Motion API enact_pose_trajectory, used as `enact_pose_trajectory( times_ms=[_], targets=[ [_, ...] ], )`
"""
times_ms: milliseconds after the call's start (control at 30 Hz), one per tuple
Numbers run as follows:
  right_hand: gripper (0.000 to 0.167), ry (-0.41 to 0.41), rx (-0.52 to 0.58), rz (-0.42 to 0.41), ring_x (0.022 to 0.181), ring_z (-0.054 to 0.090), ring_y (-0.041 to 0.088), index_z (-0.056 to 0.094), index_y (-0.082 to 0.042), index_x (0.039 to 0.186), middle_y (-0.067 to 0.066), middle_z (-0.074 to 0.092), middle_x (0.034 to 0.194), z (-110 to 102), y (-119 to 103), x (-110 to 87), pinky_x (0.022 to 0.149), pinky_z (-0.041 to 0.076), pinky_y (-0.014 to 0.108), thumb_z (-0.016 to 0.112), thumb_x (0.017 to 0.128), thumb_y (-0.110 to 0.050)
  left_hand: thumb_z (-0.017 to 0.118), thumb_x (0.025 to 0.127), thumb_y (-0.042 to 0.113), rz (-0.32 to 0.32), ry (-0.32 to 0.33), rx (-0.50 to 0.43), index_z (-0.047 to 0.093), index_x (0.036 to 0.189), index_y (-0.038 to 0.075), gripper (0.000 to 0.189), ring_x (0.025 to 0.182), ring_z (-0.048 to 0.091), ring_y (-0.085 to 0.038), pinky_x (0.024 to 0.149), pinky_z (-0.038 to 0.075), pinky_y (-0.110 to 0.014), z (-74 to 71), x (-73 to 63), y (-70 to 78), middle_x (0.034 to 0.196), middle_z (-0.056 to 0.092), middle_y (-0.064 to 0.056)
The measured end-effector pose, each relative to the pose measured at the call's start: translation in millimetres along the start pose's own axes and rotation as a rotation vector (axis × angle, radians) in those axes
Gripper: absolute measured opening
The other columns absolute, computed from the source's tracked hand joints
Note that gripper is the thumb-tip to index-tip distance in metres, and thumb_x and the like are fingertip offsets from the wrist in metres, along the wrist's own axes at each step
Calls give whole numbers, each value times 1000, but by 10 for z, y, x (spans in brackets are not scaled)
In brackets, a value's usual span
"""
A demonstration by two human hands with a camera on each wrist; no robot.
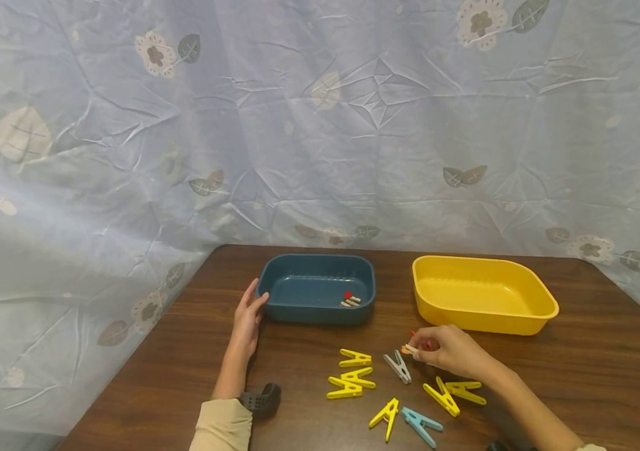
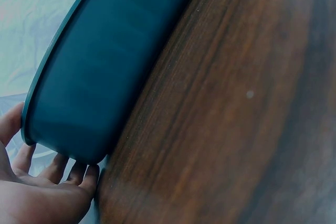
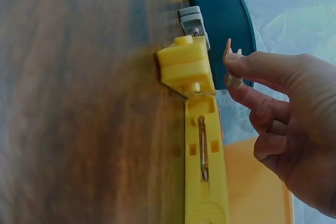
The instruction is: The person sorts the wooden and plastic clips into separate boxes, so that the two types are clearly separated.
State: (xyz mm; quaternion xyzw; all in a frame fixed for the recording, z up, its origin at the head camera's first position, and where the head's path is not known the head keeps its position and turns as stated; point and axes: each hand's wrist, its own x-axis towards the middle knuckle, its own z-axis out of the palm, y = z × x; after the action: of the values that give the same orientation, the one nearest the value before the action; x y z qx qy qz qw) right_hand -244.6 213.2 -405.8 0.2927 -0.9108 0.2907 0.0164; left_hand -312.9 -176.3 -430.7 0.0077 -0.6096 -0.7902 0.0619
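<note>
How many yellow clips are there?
6. In front of the blue tub are the top clip, middle clip and bottom clip. Another clip lies beside the blue clip. Two more, a left clip and right clip, lie near the right hand, which may hide others.

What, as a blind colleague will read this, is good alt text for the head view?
A person's right hand pinches a small pale clip over a wood-grain table, beside yellow, grey and light-blue clothespins. The left hand holds a dark blue tub with small pale pieces and something red inside; a yellow tub sits at right.
</note>
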Motion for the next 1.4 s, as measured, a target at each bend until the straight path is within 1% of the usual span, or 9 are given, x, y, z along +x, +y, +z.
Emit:
enact_pose_trajectory(
  times_ms=[367, 467, 700, 833, 933, 1067, 1233, 1300, 1400],
  targets=[
    [8, -3, -21, -11, 54, 45, 5, 69, -17, 91, -15, 57, 70, -44, -65, 86, 50, 41, 23, 69, 83, -19, 51, 95, 14, 1, 2, -2, 27, 145, 10, 56, 137, 5, -27, 105, 8, -51, 1, 0, 1, 152, 6, -10],
    [9, -4, -30, -37, 55, 47, 5, 70, -15, 92, -14, 60, 73, -59, -78, 134, 51, 43, 24, 68, 83, -19, 52, 94, 14, -1, 6, -8, 27, 145, 10, 56, 137, 4, -27, 105, 8, -51, 2, -1, -2, 152, 6, -10],
    [11, 43, -135, -102, 73, 59, 6, 70, -14, 92, -12, 66, 82, -101, -124, 248, 64, 49, 30, 70, 81, -16, 51, 95, 15, -2, 4, -7, 26, 145, 10, 57, 137, 1, -27, 106, 7, -51, 6, -4, 0, 152, 5, -9],
    [11, 55, -147, -96, 71, 60, 7, 70, -14, 92, -11, 66, 81, -128, -167, 305, 63, 48, 30, 70, 81, -15, 51, 95, 12, -5, 5, -22, 25, 145, 9, 57, 137, 1, -27, 106, 6, -51, 18, -6, 12, 152, 4, -10],
    [11, 60, -135, -72, 71, 59, 7, 70, -14, 92, -11, 66, 81, -147, -206, 345, 62, 48, 30, 70, 81, -15, 50, 95, 10, -12, -4, -29, 24, 145, 6, 57, 137, 0, -27, 106, 6, -51, 44, -56, 82, 152, 4, -11],
    [10, 64, -123, -46, 62, 55, 5, 70, -14, 91, -9, 66, 81, -172, -257, 410, 58, 46, 27, 70, 82, -14, 50, 94, 9, -15, -15, -34, 22, 145, 4, 58, 136, -1, -29, 105, 6, -52, 53, -90, 123, 151, 3, -13],
    [11, 55, -115, -33, 68, 58, 8, 70, -14, 94, -9, 66, 83, -201, -296, 505, 61, 47, 30, 68, 83, -16, 48, 95, 9, -12, 1, -29, 23, 146, 7, 57, 137, -1, -27, 105, 5, -52, 15, -7, 15, 152, 2, -12],
    [12, 58, -119, -31, 73, 60, 10, 70, -14, 94, -9, 67, 83, -209, -308, 551, 64, 48, 31, 68, 83, -17, 48, 95, 9, -11, 5, -20, 23, 146, 8, 56, 137, -1, -27, 105, 5, -52, 13, 6, -1, 152, 3, -11],
    [11, 68, -126, -25, 73, 60, 11, 70, -14, 93, -9, 66, 82, -215, -321, 622, 65, 48, 33, 69, 83, -17, 49, 95, 10, -7, 8, -16, 24, 145, 8, 56, 137, 0, -27, 105, 5, -51, 18, 7, -6, 152, 3, -12]
  ],
)
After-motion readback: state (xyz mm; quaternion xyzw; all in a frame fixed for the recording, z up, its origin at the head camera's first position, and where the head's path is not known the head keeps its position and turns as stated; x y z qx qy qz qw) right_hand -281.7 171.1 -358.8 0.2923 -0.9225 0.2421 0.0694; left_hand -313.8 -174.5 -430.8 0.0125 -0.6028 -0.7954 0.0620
